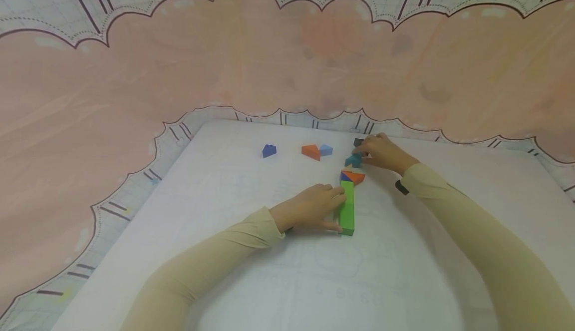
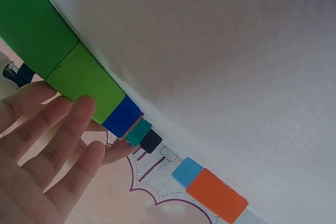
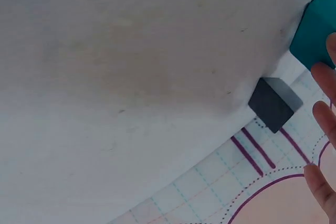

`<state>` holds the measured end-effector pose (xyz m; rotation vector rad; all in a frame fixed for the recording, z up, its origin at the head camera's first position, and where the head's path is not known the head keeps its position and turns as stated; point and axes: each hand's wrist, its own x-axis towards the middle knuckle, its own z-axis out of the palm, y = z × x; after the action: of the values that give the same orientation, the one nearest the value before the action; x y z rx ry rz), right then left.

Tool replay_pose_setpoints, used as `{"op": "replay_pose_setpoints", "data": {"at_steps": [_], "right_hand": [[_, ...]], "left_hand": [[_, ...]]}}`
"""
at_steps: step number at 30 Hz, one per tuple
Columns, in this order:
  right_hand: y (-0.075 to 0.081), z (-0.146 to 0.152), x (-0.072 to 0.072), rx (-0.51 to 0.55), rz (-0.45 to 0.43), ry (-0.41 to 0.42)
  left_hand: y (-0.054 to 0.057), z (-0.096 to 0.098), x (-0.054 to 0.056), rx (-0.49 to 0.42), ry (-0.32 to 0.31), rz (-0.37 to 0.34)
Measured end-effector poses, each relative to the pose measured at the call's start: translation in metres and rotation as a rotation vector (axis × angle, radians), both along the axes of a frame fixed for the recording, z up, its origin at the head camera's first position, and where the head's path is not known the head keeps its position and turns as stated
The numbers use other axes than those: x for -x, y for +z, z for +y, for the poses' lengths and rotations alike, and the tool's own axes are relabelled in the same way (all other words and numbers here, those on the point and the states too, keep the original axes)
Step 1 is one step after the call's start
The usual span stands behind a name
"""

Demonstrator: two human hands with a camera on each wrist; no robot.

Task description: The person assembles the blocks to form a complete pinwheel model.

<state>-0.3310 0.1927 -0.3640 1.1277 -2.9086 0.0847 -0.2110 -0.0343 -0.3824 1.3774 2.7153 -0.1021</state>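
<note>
My left hand (image 1: 310, 206) lies along the left side of a row of two green blocks (image 1: 347, 211), its fingers spread and the thumb by the near end. In the left wrist view, the light green block (image 2: 86, 82) meets a darker green block (image 2: 37, 22). Past their far end come a blue block (image 2: 123, 116) and an orange wedge (image 1: 356, 177). Farther back, my right hand (image 1: 384, 152) pinches a teal block (image 1: 353, 161) between thumb and fingers. The right wrist view shows fingertips against the teal block (image 3: 317, 30), partly cut off by the frame.
A black block (image 1: 358, 142) stands just behind the teal one. Left of it are an orange block (image 1: 310, 152) touching a light blue block (image 1: 325, 150), and a dark blue block (image 1: 269, 150). The white table (image 1: 215, 171) ends at a patterned cloth (image 1: 269, 71).
</note>
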Motion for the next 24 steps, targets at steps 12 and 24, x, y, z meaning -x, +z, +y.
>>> {"op": "replay_pose_setpoints", "data": {"at_steps": [12, 24], "right_hand": [[0.002, -0.019, 0.007, -0.021, -0.021, 0.088], [0.004, -0.026, 0.004, -0.025, -0.072, 0.103]], "left_hand": [[0.001, -0.001, 0.000, -0.015, 0.011, -0.031], [0.001, -0.001, 0.000, -0.014, -0.008, -0.004]]}}
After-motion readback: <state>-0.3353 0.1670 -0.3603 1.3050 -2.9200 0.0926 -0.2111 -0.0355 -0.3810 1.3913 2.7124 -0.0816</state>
